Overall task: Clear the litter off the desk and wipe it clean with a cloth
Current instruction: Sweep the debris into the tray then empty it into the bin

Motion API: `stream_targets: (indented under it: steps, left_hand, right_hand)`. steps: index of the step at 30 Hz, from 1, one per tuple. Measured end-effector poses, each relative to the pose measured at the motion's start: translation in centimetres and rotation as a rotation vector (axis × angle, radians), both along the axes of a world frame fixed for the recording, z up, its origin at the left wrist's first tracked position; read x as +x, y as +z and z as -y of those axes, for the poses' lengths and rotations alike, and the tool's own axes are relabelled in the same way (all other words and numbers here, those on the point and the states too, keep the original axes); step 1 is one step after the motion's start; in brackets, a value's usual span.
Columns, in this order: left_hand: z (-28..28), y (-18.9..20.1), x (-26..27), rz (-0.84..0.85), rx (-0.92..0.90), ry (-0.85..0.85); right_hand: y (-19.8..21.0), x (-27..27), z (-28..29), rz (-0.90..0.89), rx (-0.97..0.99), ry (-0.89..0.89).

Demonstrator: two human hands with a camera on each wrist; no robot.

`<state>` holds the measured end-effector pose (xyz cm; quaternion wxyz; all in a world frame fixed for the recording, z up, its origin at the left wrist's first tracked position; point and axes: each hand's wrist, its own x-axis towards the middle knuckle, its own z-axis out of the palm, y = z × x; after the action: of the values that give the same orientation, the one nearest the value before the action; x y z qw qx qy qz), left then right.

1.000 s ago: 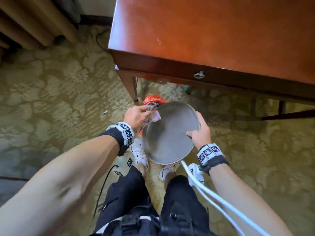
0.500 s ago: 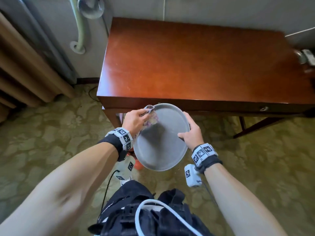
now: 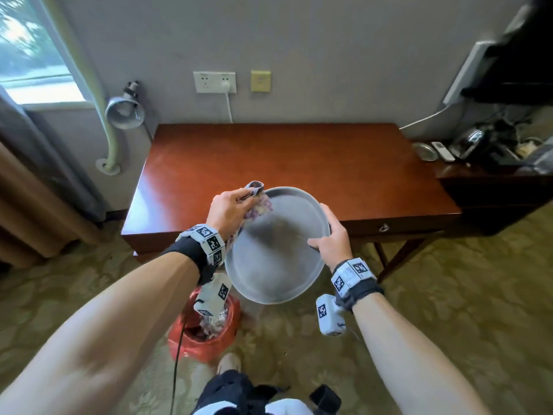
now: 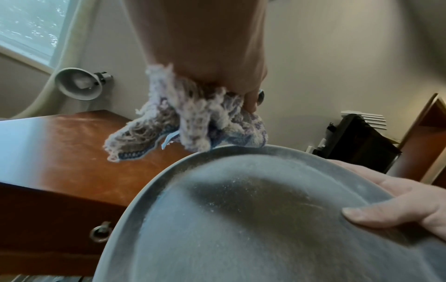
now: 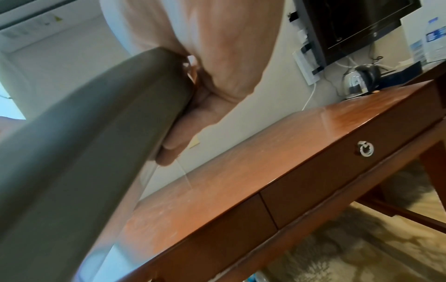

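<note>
Head view: left hand (image 3: 228,210) clutches a frayed woven cloth (image 3: 259,202); right hand (image 3: 331,238) grips a round grey tray (image 3: 269,265).

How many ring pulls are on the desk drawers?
1 in the head view: a ring pull on the desk front, right of the tray. Another may hide behind it.

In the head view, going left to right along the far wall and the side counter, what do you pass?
Window → desk lamp → white wall socket → yellow wall plate → small metal dish → remote control → kettle.
</note>
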<state>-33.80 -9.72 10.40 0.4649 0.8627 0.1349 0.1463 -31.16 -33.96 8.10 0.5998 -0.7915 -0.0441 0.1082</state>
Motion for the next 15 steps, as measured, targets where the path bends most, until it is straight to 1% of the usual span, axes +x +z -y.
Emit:
stream_targets:
  steps: [4,6,11,15]
  left_hand:
    - [3.6,1.4,3.6,-0.002,-0.010,-0.050]
    - [5.6,1.7,5.5,0.004,-0.051,-0.074]
    - [10.1,1.2,11.7,-0.011,-0.104,-0.117]
    - [13.8,0.9,17.5,-0.029,-0.063,-0.126]
  right_hand:
    - [0.9,2.3,3.4,-0.009,0.026,-0.105]
    - [1.2,3.5,5.1,-0.020,0.043,-0.147]
    - [1.2,7.7,9.3,-0.024,0.049,-0.222]
    - [0.8,12.5,12.8,-0.043,0.069,-0.290]
